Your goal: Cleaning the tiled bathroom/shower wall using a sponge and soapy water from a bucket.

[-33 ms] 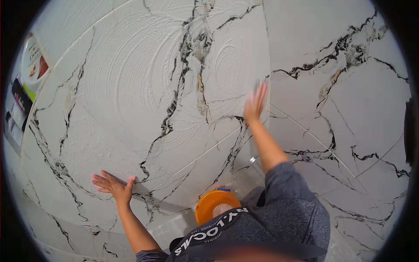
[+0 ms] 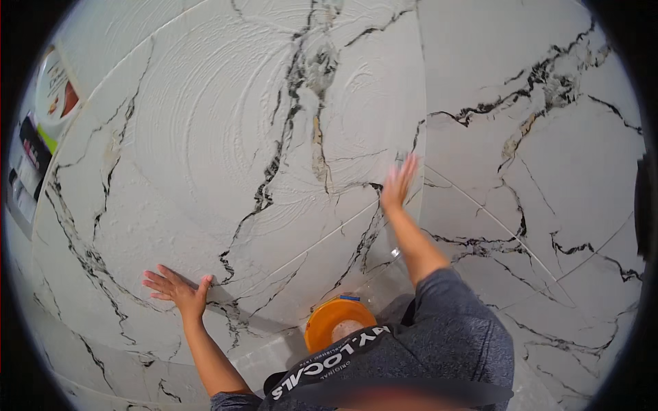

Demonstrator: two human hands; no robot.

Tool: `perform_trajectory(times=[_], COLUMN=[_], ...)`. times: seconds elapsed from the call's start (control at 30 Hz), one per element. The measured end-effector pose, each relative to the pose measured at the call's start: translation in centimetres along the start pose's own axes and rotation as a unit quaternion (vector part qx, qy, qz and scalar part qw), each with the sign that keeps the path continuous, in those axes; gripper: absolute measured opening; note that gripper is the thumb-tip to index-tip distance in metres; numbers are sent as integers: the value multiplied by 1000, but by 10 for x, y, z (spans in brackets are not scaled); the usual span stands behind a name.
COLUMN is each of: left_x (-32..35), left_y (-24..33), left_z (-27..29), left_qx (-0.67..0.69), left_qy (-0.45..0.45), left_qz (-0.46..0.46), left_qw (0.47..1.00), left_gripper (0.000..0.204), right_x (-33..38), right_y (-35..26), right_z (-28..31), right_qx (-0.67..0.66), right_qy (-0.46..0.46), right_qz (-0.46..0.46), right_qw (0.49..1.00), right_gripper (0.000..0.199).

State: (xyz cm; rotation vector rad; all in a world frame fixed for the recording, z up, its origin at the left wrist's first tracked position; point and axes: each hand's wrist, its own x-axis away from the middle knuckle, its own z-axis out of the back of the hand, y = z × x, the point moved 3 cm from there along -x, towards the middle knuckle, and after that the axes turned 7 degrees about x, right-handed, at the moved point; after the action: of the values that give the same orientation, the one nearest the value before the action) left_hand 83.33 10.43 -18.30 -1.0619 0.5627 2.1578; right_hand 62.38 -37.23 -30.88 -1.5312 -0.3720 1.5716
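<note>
Nothing moved: two hands, left (image 2: 175,288) and right (image 2: 397,183), grip spread flat on marble tile (image 2: 226,157); one orange bucket (image 2: 336,323).

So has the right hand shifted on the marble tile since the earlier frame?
No. The right hand sits at the same spot beside the tile's right edge, just under the same black vein.

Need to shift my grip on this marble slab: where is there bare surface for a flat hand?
Wide bare slab lies between the left hand and right hand, and above both. It gets crowded low down, by the orange bucket near the body, and at the far left, by the printed packages.
</note>
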Motion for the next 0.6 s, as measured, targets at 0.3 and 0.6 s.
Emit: perform_trajectory(times=[0.3,0.6], left_x=[0,3], left_y=[-5,-9], left_z=[-6,-5], left_qx=[7,33], left_qy=[9,11], left_qz=[-30,-42], left_qw=[1000,998], left_gripper=[118,106], right_x=[-11,65], right_y=[-163,-10], right_z=[13,-2], right_qx=[-19,78], right_qy=[26,-80], right_qz=[149,123], right_qw=[988,986], right_gripper=[72,67])
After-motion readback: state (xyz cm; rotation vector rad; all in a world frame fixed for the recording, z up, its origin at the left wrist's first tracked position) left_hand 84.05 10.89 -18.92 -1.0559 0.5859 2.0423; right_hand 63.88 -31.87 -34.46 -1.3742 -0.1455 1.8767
